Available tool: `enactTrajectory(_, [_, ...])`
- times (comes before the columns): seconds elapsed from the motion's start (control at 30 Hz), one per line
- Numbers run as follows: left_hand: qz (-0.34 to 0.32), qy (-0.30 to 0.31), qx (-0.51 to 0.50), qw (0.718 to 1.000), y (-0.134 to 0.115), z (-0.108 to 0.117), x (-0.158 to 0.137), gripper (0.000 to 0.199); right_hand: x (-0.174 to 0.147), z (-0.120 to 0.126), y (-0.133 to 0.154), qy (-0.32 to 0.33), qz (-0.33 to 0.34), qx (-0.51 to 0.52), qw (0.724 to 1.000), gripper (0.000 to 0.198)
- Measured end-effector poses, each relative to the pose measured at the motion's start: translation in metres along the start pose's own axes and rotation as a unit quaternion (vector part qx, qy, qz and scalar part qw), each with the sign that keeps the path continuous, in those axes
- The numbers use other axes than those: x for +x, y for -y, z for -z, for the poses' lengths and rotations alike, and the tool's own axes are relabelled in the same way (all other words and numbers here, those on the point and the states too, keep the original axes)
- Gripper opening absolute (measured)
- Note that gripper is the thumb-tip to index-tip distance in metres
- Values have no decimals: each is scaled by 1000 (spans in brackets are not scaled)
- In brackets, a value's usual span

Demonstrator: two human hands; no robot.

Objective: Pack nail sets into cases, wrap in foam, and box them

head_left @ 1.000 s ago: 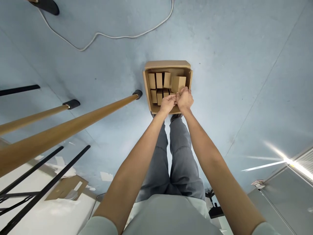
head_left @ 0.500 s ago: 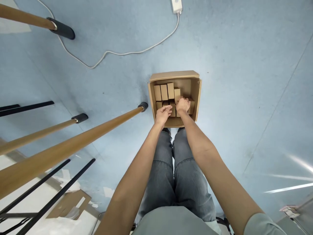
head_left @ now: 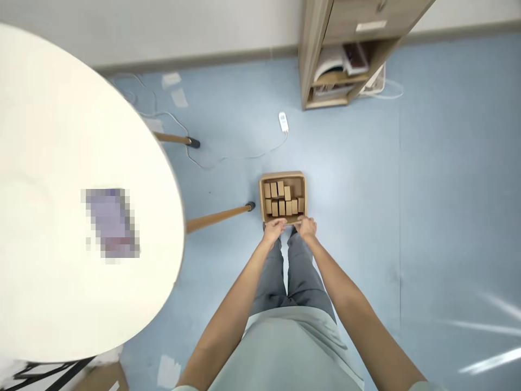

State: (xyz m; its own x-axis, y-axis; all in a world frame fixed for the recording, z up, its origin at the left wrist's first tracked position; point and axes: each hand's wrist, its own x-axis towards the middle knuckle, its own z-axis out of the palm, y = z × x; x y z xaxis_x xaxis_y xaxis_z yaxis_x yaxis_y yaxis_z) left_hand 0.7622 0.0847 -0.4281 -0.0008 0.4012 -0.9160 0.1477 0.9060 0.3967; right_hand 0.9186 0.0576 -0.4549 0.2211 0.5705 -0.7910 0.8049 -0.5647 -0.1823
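Note:
In the head view, an open cardboard box (head_left: 262, 201) is on the floor by my feet, with several small cardboard boxes (head_left: 288, 193) standing in two rows inside. My left hand (head_left: 274, 229) hovers over its near edge, fingers loosely stretched inward with nothing seen in them. Close by on the right, my right hand (head_left: 306, 227) also seems empty, fingers apart and pointing left. Both hands look raised above the box and hide part of its near rim.
A round white table (head_left: 163, 288) fills the left side, with a blurred item (head_left: 112, 222) on it. One wooden table leg (head_left: 220, 216) ends just left of the box. Beyond the box lie a white power strip (head_left: 284, 122) with its cable and a wooden cabinet (head_left: 307, 65).
My view has risen, so the box looks smaller and the tabletop and cabinet now show. Both hands have come up out of the box; my right hand has left the small boxes.

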Motion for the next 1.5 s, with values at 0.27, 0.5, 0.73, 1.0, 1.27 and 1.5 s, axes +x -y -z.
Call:
enactTrajectory(0.27, [-74,10,38,996,-52,7,-154,29,-153,76,-21,-78,128,37,988,17])
enactTrajectory(0.5, [-169,32,64,983,-61,7,-234,34,-221,114,-44,-152,221,98,958,14])
enactTrajectory(0.73, [-275,69,89,955,-45,36,-303,45,-283,123,-32,-187,274,156,930,11])
enactTrajectory(1.0, [-350,7,73,934,7,114,-374,40,-359,95,14,-220,332,174,901,10])
enactTrajectory(1.27, [-367,-53,-48,927,125,212,-422,41,-460,-12,91,-163,412,77,893,6])
enactTrajectory(1.5, [-346,-196,-174,901,211,308,-460,38,-514,-71,163,-104,486,47,866,8])
